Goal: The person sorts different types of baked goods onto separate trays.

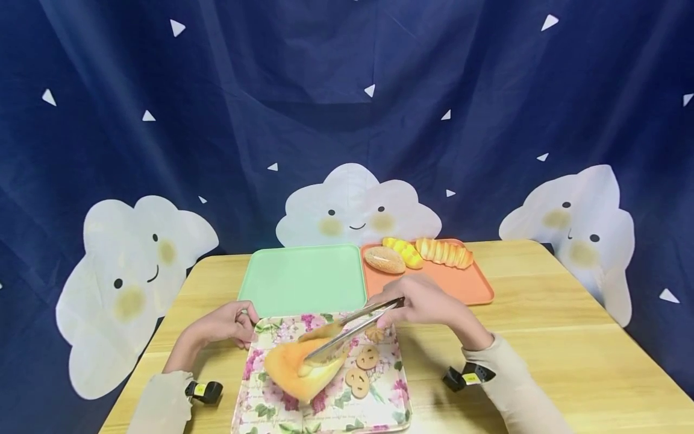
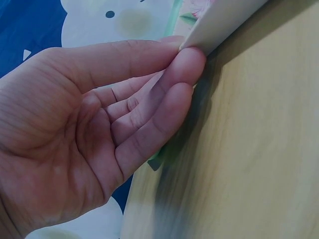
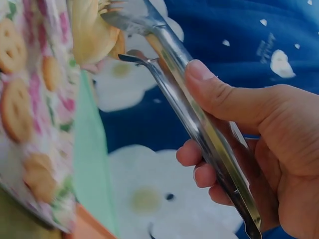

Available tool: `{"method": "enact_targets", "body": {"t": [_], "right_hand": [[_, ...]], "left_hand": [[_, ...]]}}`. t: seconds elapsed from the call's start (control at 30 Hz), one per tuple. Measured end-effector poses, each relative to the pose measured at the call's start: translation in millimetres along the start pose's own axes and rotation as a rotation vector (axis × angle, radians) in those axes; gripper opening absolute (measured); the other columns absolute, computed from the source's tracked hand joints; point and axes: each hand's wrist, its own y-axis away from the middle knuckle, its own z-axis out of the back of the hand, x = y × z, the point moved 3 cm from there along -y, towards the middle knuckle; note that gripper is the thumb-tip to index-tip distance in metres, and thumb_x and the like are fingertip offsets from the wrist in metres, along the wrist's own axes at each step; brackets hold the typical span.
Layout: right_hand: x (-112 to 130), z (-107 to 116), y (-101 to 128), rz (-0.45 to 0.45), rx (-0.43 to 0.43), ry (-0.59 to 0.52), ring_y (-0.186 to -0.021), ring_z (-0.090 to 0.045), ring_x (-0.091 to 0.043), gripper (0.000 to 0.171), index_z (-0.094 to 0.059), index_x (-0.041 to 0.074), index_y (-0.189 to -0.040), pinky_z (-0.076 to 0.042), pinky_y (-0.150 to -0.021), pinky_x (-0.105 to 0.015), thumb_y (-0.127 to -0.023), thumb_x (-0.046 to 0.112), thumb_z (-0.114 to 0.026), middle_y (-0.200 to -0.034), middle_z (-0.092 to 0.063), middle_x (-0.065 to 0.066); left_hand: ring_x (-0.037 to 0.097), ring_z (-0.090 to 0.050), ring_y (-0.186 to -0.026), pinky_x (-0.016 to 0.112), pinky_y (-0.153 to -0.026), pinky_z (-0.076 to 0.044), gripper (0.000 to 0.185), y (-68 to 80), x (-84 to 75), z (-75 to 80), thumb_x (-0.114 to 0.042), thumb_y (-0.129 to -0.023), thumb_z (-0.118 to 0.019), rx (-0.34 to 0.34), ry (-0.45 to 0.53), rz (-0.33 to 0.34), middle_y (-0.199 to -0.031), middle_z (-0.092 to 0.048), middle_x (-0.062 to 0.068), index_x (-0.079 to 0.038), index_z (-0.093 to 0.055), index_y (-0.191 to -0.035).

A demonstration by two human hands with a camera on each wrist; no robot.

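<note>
My right hand (image 1: 420,301) (image 3: 249,139) grips metal tongs (image 1: 347,330) (image 3: 194,114), squeezed on a wedge of orange-yellow cake (image 1: 303,366) (image 3: 92,30) held just above the floral tray (image 1: 325,416). Three smiley biscuits (image 1: 362,367) (image 3: 15,109) lie on that tray to the right of the cake. My left hand (image 1: 230,322) (image 2: 124,119) pinches the floral tray's far left corner (image 2: 219,25), thumb on top, fingers curled underneath.
An empty green tray (image 1: 303,277) sits behind the floral one. To its right, an orange tray (image 1: 466,286) carries a sesame bun (image 1: 384,259), a yellow pastry and a ridged loaf (image 1: 443,252). Blue cloud-print cloth hangs behind the wooden table (image 1: 569,337).
</note>
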Motion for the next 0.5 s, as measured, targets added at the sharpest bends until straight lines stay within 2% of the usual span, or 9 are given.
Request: {"method": "enact_targets", "body": {"t": [0.3,0.4,0.5], "right_hand": [[-19.1,45.8,25.3,-0.14,-0.208,0.198,-0.064,-0.052,0.002,0.033,-0.082,0.024,-0.107,-0.039,-0.054,-0.019,-0.077,0.035,-0.087,-0.083,-0.075,0.012],[-26.9,55.5,33.8,-0.182,-0.248,0.247,-0.065,-0.054,0.0,0.034,-0.081,0.022,-0.108,-0.038,-0.053,-0.02,-0.077,0.035,-0.087,-0.093,-0.079,0.007],[-35.1,61.3,39.9,-0.228,-0.261,0.27,-0.06,-0.05,0.0,0.036,-0.081,0.021,-0.11,-0.034,-0.05,-0.021,-0.078,0.035,-0.086,-0.101,-0.079,0.002]], "left_hand": [[0.019,-0.068,-0.07,0.034,-0.067,-0.062,0.032,1.8,-1.4,0.0,0.0,-0.088,-0.072,-0.001,0.0,0.001,-0.074,-0.062,0.007,0.011,-0.048,-0.106],[0.018,-0.069,-0.07,0.033,-0.067,-0.062,0.032,1.3,-1.2,-0.2,0.0,-0.088,-0.072,0.004,0.001,-0.001,-0.074,-0.063,0.007,0.012,-0.048,-0.105],[0.017,-0.068,-0.07,0.032,-0.066,-0.061,0.032,0.7,-0.9,-0.5,0.001,-0.087,-0.071,0.008,0.003,-0.005,-0.073,-0.062,0.005,0.013,-0.047,-0.105]]}}
